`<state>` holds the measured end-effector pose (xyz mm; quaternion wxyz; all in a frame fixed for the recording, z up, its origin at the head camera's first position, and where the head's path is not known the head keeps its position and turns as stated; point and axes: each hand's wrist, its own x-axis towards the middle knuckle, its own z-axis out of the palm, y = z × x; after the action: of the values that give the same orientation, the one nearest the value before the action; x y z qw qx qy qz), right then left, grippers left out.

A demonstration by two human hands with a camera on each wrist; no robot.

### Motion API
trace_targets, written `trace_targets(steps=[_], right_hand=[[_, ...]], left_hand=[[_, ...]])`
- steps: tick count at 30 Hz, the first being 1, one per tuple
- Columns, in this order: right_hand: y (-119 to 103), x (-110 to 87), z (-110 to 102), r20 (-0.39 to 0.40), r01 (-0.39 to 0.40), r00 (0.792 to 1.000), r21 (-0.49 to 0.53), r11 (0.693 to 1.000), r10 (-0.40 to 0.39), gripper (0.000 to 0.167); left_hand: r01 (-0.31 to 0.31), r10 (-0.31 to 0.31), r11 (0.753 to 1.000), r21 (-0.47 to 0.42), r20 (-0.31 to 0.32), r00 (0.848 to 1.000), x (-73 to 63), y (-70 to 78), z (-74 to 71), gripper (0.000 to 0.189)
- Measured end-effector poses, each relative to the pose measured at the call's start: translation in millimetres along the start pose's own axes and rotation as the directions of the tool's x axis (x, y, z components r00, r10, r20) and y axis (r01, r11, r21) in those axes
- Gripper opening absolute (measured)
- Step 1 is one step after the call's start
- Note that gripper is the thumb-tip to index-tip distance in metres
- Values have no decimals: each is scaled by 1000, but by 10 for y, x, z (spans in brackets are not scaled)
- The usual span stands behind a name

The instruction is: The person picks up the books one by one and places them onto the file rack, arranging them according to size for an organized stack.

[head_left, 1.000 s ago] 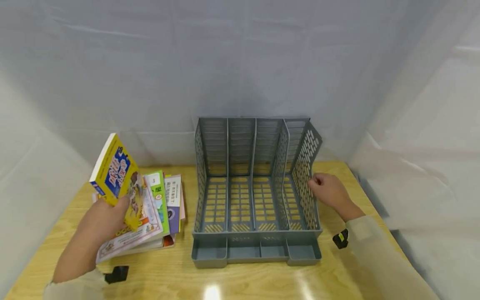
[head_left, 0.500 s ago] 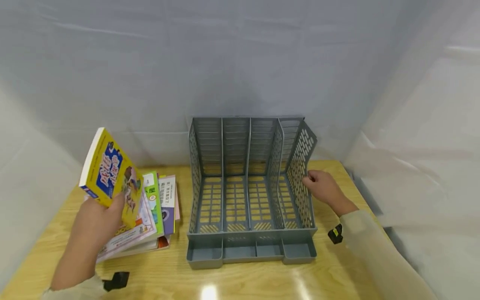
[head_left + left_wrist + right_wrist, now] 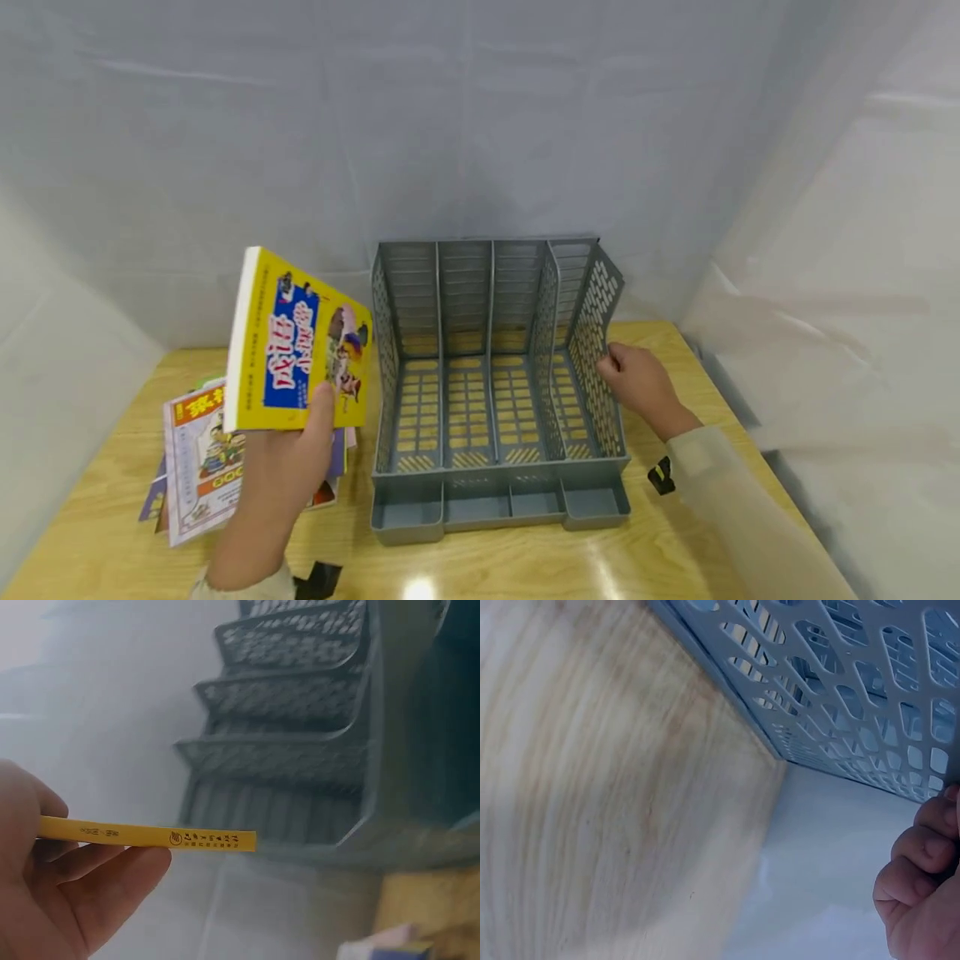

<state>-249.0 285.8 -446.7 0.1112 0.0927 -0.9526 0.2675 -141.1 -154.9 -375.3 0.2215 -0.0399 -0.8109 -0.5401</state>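
Closest to the near edge of the desk (image 3: 510, 567), I recorded a black device (image 3: 318, 581) at the left cuff. Slightly farther in, I noted the shallow front trays (image 3: 408, 525) of a grey rack (image 3: 465, 308). Toward the desk's left edge lay a stack of books (image 3: 197, 479), unevenly overlapped, a white-and-pink cover on top and purple parts jutting out on both sides. Above this stack I found the left hand (image 3: 288, 467) pinching a yellow book (image 3: 307, 350), thumb on the cover. The book was clear of the desk and tilted, its blue title panel facing the head camera, white page edge to the left; its gap to the rack I could not determine. On the desk's right side, the right hand (image 3: 641, 387), fingers curled, gripped the edge of the rack's outer right panel. The rack, divided into four slots, reached back to the desk's far edge. Beyond that edge I logged a wrinkled pale sheet (image 3: 465, 125).
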Motion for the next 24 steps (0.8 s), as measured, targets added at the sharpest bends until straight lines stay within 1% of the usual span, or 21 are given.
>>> trace_targets(steps=[1, 3, 5, 8, 10, 11, 12, 14, 16, 18, 20, 23, 24], right_hand=[[-2, -1, 12, -10, 0, 1000, -1, 1000, 0, 33], [2, -5, 39, -26, -3, 1000, -4, 1000, 3, 33], [7, -15, 66, -32, -18, 999, -8, 1000, 18, 33], [22, -38, 102, -18, -53, 998, 2, 999, 53, 33], [21, -53, 113, -6, -69, 998, 13, 998, 69, 32], [20, -56, 114, -4, -72, 997, 17, 997, 72, 32], [17, -56, 114, -4, -70, 998, 18, 997, 70, 32], [6, -46, 107, -14, -61, 998, 11, 998, 61, 32], [-2, -30, 100, -29, -52, 998, 0, 999, 52, 31], [-7, -16, 93, -40, -46, 998, -6, 999, 46, 31], [-8, -11, 88, -42, -52, 998, -7, 999, 52, 31], [-7, -15, 85, -38, -66, 997, -7, 998, 66, 32], [-6, -18, 86, -35, -71, 997, -8, 997, 70, 32]], left_hand=[[-8, 8, 1000, -13, 14, 1000, -7, -29, 58, 63], [3, -1, 999, -33, 48, 999, -18, -94, 146, 63], [12, -10, 999, -39, 58, 998, -29, -145, 216, 63], [16, -14, 998, -56, 41, 999, -59, -190, 288, 62], [-3, 4, 998, -58, 12, 1000, -91, -198, 320, 60], [-24, 23, 998, -55, -6, 1000, -108, -200, 332, 61], [-57, 55, 997, -53, -26, 998, -124, -200, 342, 61], [-136, 132, 989, -60, -63, 989, -155, -194, 368, 64], [-211, 205, 975, -66, -91, 975, -182, -194, 406, 67], [-286, 279, 956, -57, -107, 954, -197, -196, 447, 70], [-323, 316, 944, -70, -102, 943, -220, -204, 498, 75], [-369, 365, 928, -49, -71, 928, -242, -221, 580, 81], [-371, 368, 927, -51, -60, 928, -244, -230, 609, 81]])
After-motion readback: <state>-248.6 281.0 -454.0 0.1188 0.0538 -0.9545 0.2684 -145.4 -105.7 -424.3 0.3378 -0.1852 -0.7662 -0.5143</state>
